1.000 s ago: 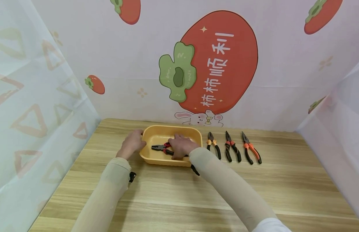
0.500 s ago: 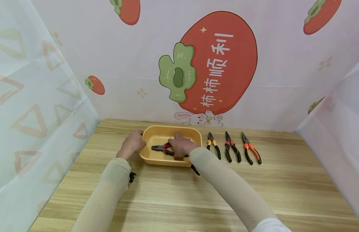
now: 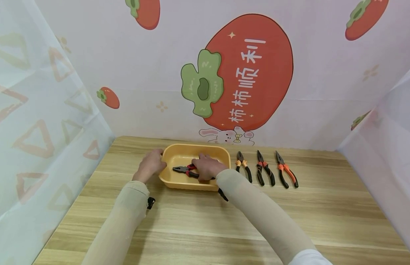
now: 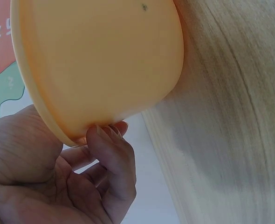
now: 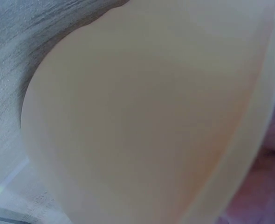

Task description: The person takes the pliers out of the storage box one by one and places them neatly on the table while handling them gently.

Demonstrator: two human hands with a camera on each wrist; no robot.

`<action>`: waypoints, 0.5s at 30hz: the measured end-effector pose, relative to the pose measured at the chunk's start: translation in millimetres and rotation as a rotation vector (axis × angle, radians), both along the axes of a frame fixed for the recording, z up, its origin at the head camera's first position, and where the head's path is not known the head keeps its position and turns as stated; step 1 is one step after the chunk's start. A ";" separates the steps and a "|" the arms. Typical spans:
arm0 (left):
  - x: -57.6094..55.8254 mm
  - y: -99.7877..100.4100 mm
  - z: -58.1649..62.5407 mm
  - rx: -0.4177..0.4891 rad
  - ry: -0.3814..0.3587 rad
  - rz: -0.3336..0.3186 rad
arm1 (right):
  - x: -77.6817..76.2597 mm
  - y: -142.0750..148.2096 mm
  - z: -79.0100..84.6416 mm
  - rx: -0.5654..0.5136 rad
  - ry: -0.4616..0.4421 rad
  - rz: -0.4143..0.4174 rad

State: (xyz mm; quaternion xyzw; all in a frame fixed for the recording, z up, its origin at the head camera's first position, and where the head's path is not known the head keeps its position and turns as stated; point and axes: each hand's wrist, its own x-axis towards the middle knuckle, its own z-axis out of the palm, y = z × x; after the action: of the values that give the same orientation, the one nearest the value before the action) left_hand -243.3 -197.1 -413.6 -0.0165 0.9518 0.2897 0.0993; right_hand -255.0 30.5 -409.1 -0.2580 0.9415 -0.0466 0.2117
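A yellow-orange plastic bin (image 3: pixel 194 186) stands near the back of the table in the head view. At its left end my left hand (image 3: pixel 151 163) holds the rim, and the left wrist view shows the thumb and fingers (image 4: pixel 110 154) pinching the lip. Inside the bin lie combination pliers (image 3: pixel 181 169) with red and black handles, their dark jaws pointing left. My right hand (image 3: pixel 207 167) reaches in over the right wall and grips the handles, covering most of them. The right wrist view is mostly filled by the bin's outer wall (image 5: pixel 128 116), with part of the hand behind the rim.
Right of the bin, three pliers lie in a row on the wooden table (image 3: pixel 205 228): yellow-and-black combination pliers (image 3: pixel 243 166), red-and-black needle-nose pliers (image 3: pixel 265 168) and orange-and-black needle-nose pliers (image 3: pixel 285 170). A printed backdrop (image 3: pixel 152 62) rises along the back edge, with white side sheets.
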 end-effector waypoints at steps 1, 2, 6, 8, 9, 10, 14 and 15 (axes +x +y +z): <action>0.0 -0.1 -0.2 0.000 0.002 -0.001 | -0.2 0.0 -0.1 0.002 0.003 0.003; 0.0 -0.1 -0.3 -0.001 0.003 -0.002 | -0.2 -0.1 -0.1 0.002 0.005 0.005; 0.1 0.0 -0.6 -0.003 0.006 -0.004 | -0.7 0.2 -0.5 0.000 0.012 0.012; 0.0 0.0 -0.7 -0.002 0.006 -0.005 | -0.6 0.4 -0.7 -0.001 0.014 0.014; 0.1 0.0 -0.8 -0.001 0.006 -0.006 | -0.6 0.6 -1.0 -0.002 0.016 0.015; 0.0 -0.1 -0.8 0.000 0.007 -0.007 | -0.7 0.7 -1.2 -0.005 0.017 0.015; -0.1 -0.2 -0.9 0.002 0.009 -0.009 | -1.3 1.5 -2.3 -0.009 0.024 0.020; 0.0 -0.2 -0.8 0.003 0.008 -0.009 | -1.5 1.8 -2.5 -0.010 0.027 0.023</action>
State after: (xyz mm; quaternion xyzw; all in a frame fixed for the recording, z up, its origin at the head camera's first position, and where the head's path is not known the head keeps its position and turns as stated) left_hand -243.3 -197.3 -414.4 -0.0109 0.9519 0.2905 0.0971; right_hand -256.5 32.3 -411.6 -0.2705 0.9411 -0.0451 0.1980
